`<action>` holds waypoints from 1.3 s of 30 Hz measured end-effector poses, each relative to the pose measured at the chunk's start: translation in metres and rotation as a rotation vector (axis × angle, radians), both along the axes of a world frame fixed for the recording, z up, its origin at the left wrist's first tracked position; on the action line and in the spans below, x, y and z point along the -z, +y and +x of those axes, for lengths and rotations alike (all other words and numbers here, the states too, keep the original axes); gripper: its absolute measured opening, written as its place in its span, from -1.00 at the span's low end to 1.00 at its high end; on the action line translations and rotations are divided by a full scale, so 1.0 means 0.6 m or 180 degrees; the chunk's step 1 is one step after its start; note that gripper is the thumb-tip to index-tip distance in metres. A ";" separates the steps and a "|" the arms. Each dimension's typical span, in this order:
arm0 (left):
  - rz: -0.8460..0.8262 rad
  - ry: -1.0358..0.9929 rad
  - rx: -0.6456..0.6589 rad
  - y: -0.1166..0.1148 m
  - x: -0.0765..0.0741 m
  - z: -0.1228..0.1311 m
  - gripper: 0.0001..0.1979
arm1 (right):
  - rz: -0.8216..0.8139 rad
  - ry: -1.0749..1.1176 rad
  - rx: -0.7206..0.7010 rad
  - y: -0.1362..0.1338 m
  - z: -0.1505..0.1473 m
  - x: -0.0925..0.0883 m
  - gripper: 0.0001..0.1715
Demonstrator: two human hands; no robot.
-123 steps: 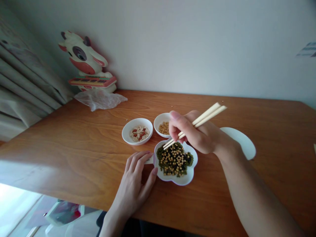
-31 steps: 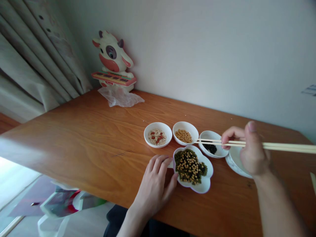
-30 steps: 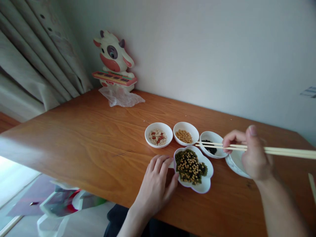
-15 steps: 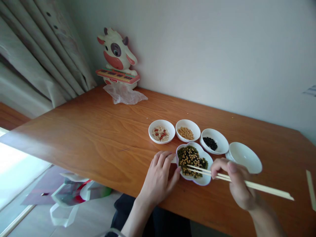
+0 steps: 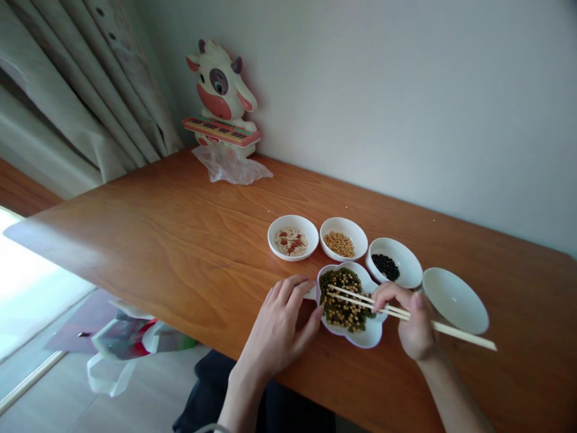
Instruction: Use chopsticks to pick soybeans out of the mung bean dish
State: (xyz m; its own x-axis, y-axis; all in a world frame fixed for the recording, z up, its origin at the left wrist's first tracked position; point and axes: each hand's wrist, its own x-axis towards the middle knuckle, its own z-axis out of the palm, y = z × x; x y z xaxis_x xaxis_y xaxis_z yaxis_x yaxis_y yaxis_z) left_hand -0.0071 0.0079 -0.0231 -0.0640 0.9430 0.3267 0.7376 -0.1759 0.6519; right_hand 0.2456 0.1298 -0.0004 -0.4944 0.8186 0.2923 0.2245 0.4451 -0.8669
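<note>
- Wood table [image 5: 157, 240] fills the view, with a pale wall behind it and a curtain [image 5: 90, 78] at 10 o'clock.
- Right hand [image 5: 412, 322] has its fingers closed on the chopsticks [image 5: 406, 313]. The tips sit close together over the mixed beans.
- I cannot tell if a bean is caught between the tips.
- Left hand [image 5: 282, 328] lies flat on the table with its fingers spread. Its thumb touches the rim of the flower dish [image 5: 360, 337], at the dish's 9 o'clock.
- Green and yellow beans are piled in the flower dish, in the middle of the view.
- At 12 o'clock from that dish is the yellow bean bowl [image 5: 344, 239].
- At 11 o'clock is the seed bowl [image 5: 293, 237], with pale and red bits in it.
- At 1 o'clock is the black bean bowl [image 5: 394, 263]. At 3 o'clock is an empty bowl [image 5: 455, 299].
- Far off at 11 o'clock, a cow toy [image 5: 220, 96] stands by the wall with a plastic bag [image 5: 232, 168] in front of it.
- What could go wrong: beans are small and round, so I think one could slip from the tips and roll away on the table.
- The long back ends of the chopsticks hang over the empty bowl. A quick swing could bump it.
- The flower dish sits near the table edge. A hard poke could push it, if the left hand lets go.
</note>
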 end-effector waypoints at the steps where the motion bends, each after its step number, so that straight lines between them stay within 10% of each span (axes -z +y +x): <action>1: -0.0011 0.0002 -0.0006 0.000 0.000 0.000 -0.60 | -0.0019 0.0069 0.0067 -0.002 0.001 0.007 -0.09; 39: -0.0204 -0.0029 -0.0001 -0.002 0.001 -0.003 -0.60 | 0.0120 0.0386 0.0430 -0.029 -0.015 0.036 -0.17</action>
